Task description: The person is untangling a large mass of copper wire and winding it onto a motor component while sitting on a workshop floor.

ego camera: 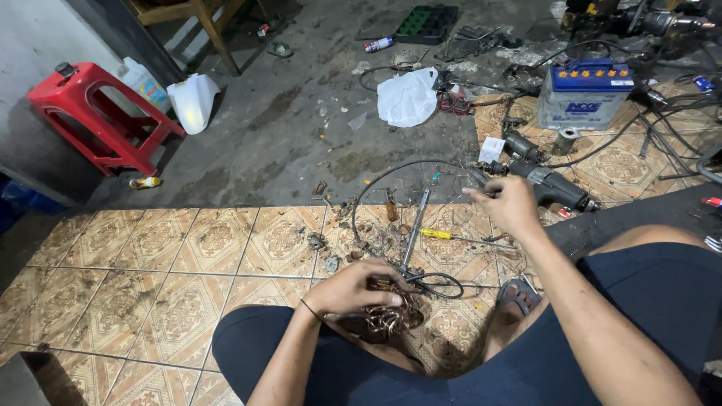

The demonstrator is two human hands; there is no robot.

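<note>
Seated person on patterned tile floor (150, 271), one hand on copper coil, other reaching out to tools.

Big to small: grey concrete floor (286, 128) beyond tiles; red plastic stool (101, 113) far left; car battery (585, 94) top right; white plastic bag (406, 98) centre top; dark power tool (553, 186) just beyond right hand. Copper wire bundle (391, 316) sits low centre, against the knee. Left hand (353, 289) fingers curled closed over the bundle, gripping it. Right hand (508, 203) extended, fingers pinched on something thin, cannot tell what. Yellow-handled screwdriver (440, 234) lies between hands, near metal rod (415, 229).
</note>
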